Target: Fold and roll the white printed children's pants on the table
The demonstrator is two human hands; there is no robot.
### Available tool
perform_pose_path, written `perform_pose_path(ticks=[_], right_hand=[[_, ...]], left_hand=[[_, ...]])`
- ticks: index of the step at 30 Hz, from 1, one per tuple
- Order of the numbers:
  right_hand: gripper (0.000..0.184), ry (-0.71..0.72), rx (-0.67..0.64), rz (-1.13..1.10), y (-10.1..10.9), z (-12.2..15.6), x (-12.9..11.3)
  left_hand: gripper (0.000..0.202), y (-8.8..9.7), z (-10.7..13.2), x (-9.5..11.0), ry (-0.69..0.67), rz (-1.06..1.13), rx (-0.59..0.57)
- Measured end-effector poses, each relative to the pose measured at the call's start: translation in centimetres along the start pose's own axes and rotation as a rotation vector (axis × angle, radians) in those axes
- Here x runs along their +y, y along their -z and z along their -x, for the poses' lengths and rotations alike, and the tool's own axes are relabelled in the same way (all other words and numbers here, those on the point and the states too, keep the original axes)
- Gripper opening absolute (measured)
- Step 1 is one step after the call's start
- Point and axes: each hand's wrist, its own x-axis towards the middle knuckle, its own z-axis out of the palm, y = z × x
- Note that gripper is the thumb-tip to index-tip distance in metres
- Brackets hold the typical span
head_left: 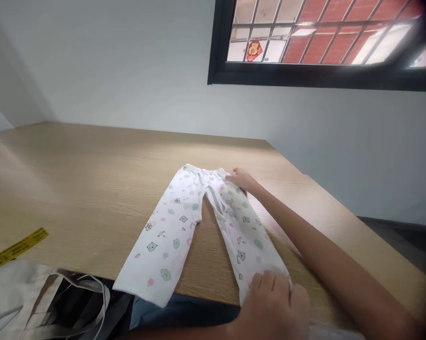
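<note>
A pair of small white trousers (179,224) lies spread on the table, printed with green bears and pink shapes. The elastic waistband points away from me, and the two legs fan out toward me. A slit-like gap shows in the cloth near the crotch. My left hand (274,302) is closed on the hem of the right-hand leg, its fingertips partly hidden. At the right end of the waistband, my right hand (243,180) grips the edge of the cloth, its thumb and fingers bent round the side. The left-hand leg hangs slightly past the table's front edge.
The wooden table (92,174) reaches back to a white wall. A yellow measuring strip (18,249) lies at the front left edge. Below it is a pale cloth bag (18,297) with straps. A dark-framed barred window (304,71) is above.
</note>
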Motion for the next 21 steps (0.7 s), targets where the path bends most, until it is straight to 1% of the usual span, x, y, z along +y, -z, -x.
perform_pose_path(ticks=[2,3,5,6,8,9,11,13,15,16,18,21], right_hand=[[0.042,-0.067,-0.106,-0.105,0.8,-0.2,0.0],[0.039,-0.088,-0.157,-0.166,1.1,-0.2,0.0],[0.035,-0.090,-0.242,-0.307,1.6,0.1,-0.1],[0.036,-0.071,-0.270,-0.383,1.7,0.2,-0.2],[0.035,-0.014,-0.300,-0.522,1.8,0.4,-0.8],[0.033,0.018,-0.304,-0.579,1.7,0.4,-1.3],[0.024,0.080,-0.305,-0.664,1.4,0.2,-2.7],[0.016,0.139,-0.315,-0.708,0.6,-0.1,-4.6],[0.015,0.188,-0.342,-0.707,-0.5,-0.2,-6.9],[0.016,0.208,-0.359,-0.688,-1.3,-0.2,-8.0],[0.020,0.246,-0.393,-0.621,-2.9,-0.1,-10.0],[0.024,0.306,-0.409,-0.478,-5.3,0.4,-11.8]], left_hand=[[0.004,0.5,0.1,-0.2,0.004,0.018,0.023],[0.006,0.8,0.2,-0.3,0.011,0.033,0.074],[0.008,1.8,0.7,-0.8,0.026,0.097,0.237],[0.008,2.5,1.0,-1.1,0.034,0.136,0.326],[0.006,4.7,2.2,-1.9,0.077,0.194,0.456],[0.007,6.1,3.0,-2.3,0.108,0.205,0.490],[0.007,8.8,5.1,-3.4,0.195,0.191,0.515],[0.011,11.1,7.6,-4.5,0.313,0.163,0.502],[0.022,12.5,10.4,-5.9,0.420,0.109,0.458],[0.026,12.8,11.8,-6.6,0.468,0.075,0.415],[0.031,12.8,14.3,-8.1,0.549,0.004,0.304],[0.032,12.1,16.8,-10.1,0.667,-0.066,0.098]])
